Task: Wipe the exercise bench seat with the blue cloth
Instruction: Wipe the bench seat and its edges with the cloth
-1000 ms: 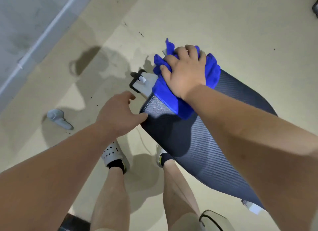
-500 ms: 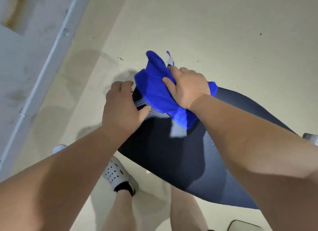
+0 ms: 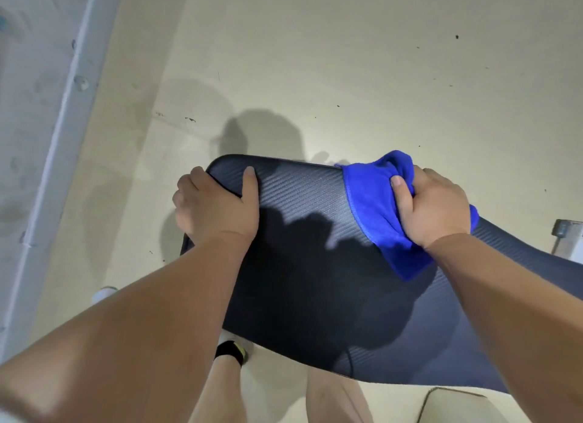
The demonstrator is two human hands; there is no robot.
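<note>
Beige floor (image 3: 347, 59) under dark bench seat (image 3: 309, 265), long axis from rounded end upper left to lower right. Left hand (image 3: 214, 208) grips that end, thumb on top. Right hand (image 3: 432, 208) clutches bunched blue cloth (image 3: 369, 198) at seat's far edge.

I have a single view to work from: the wide-angle head camera, worn high and tipped steeply forward and down, so I look almost straight at the floor (image 3: 347, 59). It sits close over the work. Both forearms (image 3: 142, 328) enter from the bottom corners and fill much of the lower frame, with the left hand (image 3: 217, 208) left of centre and the right hand (image 3: 432, 208) right of centre. The bench seat (image 3: 315, 265) runs across the middle, from its rounded end out past the right edge. A wall (image 3: 31, 107) slants along the left side. A socked foot (image 3: 232, 350) shows at the bottom, directly beneath the lens.
</note>
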